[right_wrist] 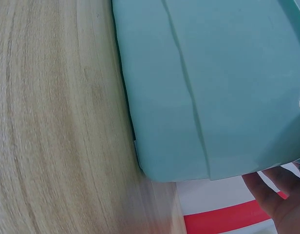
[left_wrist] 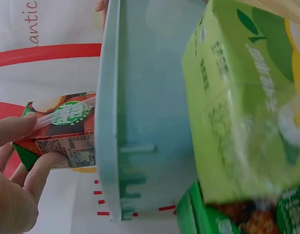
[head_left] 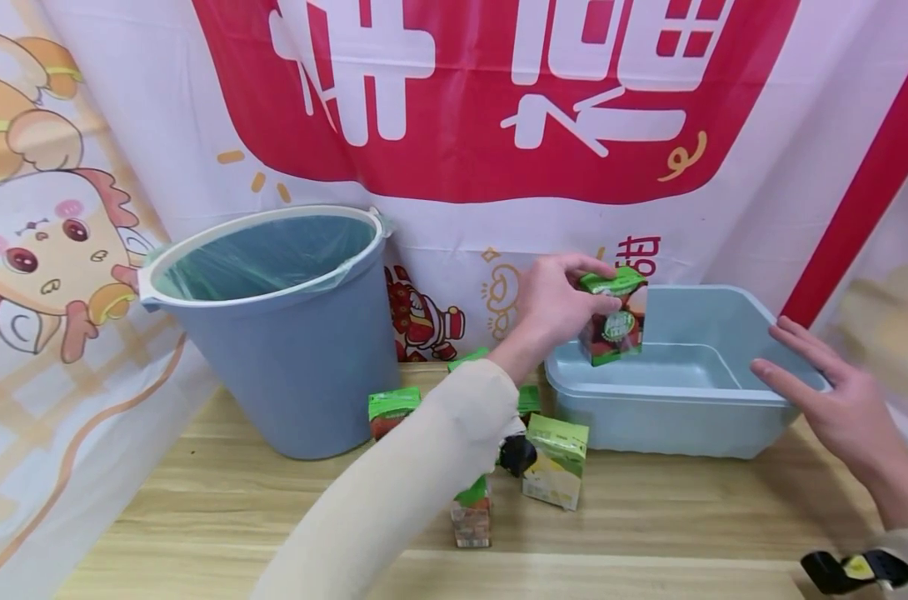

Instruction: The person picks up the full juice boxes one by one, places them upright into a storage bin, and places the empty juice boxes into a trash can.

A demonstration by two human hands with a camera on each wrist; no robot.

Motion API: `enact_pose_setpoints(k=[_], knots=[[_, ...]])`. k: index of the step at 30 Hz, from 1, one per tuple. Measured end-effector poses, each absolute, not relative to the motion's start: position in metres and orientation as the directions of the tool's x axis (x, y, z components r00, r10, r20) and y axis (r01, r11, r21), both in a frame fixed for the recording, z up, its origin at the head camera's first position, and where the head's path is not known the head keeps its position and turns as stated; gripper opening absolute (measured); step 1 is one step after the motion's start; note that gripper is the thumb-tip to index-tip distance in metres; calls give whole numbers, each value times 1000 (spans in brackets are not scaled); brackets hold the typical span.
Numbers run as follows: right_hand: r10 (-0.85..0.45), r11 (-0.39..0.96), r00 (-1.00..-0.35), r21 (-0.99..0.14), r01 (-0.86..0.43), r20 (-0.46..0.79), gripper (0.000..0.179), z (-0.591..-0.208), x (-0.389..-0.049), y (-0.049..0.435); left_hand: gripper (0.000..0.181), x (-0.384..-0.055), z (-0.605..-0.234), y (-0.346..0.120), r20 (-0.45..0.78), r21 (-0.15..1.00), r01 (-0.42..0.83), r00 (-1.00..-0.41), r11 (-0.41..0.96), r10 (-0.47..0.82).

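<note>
My left hand (head_left: 555, 300) grips a small juice box (head_left: 625, 329) with a green top and dark red sides, thumb in front and fingers behind. It is held upright over the left part of a light blue plastic basin (head_left: 671, 425). In the left wrist view a clear straw (left_wrist: 65, 111) runs along the box's face. At the basin's right end my right hand (head_left: 836, 392) rests on the rim with its fingers extended. Left of the basin, a light green juice box (head_left: 557, 462) stands on the table, with several green-topped boxes (head_left: 394, 404) partly hidden behind my left sleeve.
A tall blue-grey bin (head_left: 311, 367) with a clear liner stands at the left on the wood-grain table (head_left: 634, 533). Behind everything hangs a white and red printed cloth (head_left: 461, 167). The left forearm (head_left: 401, 483) crosses over the standing boxes.
</note>
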State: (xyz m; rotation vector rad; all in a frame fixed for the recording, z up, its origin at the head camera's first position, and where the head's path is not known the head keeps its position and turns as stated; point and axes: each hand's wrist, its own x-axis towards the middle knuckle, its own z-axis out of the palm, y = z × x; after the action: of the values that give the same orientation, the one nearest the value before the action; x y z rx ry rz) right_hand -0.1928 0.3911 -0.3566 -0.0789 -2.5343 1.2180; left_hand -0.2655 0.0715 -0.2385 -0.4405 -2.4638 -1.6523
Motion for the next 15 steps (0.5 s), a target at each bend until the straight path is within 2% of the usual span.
enact_pose_setpoints(k=[15], knots=[[190, 627, -943, -773, -99, 275, 71, -356, -192, 391, 24, -282, -257, 87, 189, 925, 205, -979, 321, 78]])
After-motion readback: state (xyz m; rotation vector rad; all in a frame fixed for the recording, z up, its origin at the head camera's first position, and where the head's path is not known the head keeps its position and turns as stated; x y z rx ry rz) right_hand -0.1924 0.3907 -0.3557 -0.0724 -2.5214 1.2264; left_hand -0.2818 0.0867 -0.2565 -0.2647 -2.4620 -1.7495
